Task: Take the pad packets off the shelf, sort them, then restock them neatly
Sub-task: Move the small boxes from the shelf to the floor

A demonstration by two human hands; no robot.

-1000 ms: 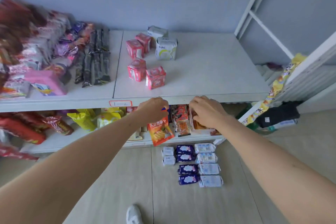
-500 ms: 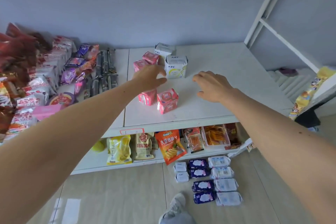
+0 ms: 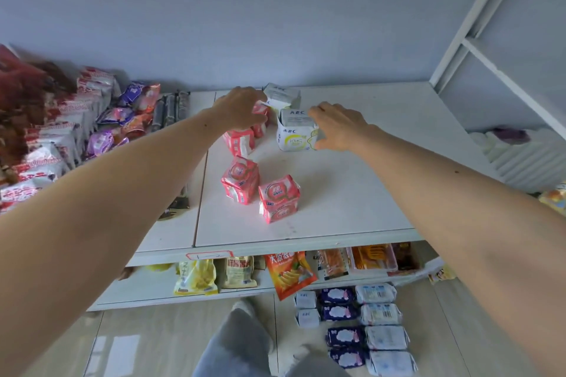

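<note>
- Right hand (image 3: 338, 127), centre of frame, grasps the front white packet (image 3: 295, 135): fingers over its top edge, thumb on its right side; packet stands upright on the shelf (image 3: 352, 193).
- Left hand (image 3: 240, 110), just left of centre, fingers curled round a pink packet (image 3: 261, 119) at the back of the pink group; most of that packet is hidden by the hand.
- Second white packet (image 3: 281, 95) sits behind the front one, close to the left hand's fingertips; contact cannot be told.
- Three more pink packets on the shelf: one (image 3: 239, 141) under the left wrist, two (image 3: 240, 179) (image 3: 279, 198) nearer the shelf's front edge, side by side, slightly tilted.
- Left of frame: pile of snack bags (image 3: 61, 131) in red, white and purple, plus dark wrapped bars (image 3: 171, 107) next to them.
- Lower shelf (image 3: 147, 288), bottom centre: yellow bags (image 3: 196, 277), an orange bag (image 3: 289, 272) hanging over the edge, orange trays (image 3: 372, 257).
- Floor (image 3: 153, 340), lower right: sorted packets in columns, small white (image 3: 306, 307), dark blue (image 3: 340, 324), pale blue-white (image 3: 384, 327).
- Grey trouser leg (image 3: 239, 343) at bottom centre.
- White rack frame (image 3: 477, 49) in the upper right.
</note>
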